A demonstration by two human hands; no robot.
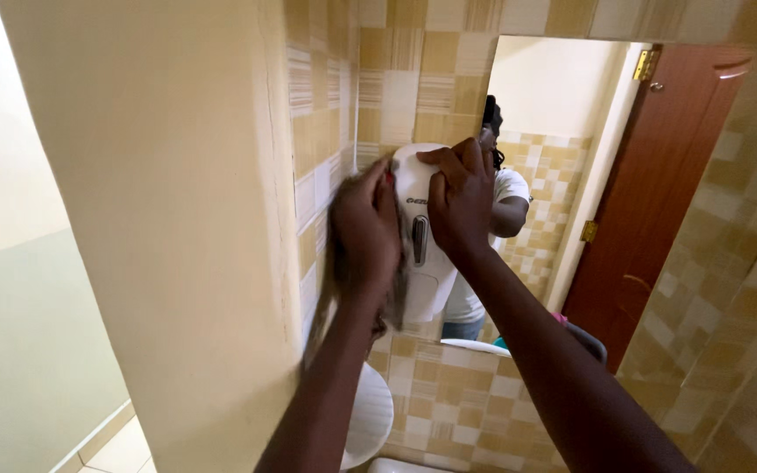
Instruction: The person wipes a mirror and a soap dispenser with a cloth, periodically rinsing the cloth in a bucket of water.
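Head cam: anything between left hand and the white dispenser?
Yes. A cloth lies under the left hand, pressed against the white dispenser. The right hand touches it bare.

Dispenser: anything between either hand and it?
The right hand lies bare on the white dispenser, nothing between. The left hand presses a cloth against the dispenser's left side, so the cloth sits between that palm and the casing. Nothing else intervenes.

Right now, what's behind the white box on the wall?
Behind the white dispenser is a mirror reflecting a person and tiled wall. Both hands cover its sides: left hand presses a cloth, right hand steadies it.
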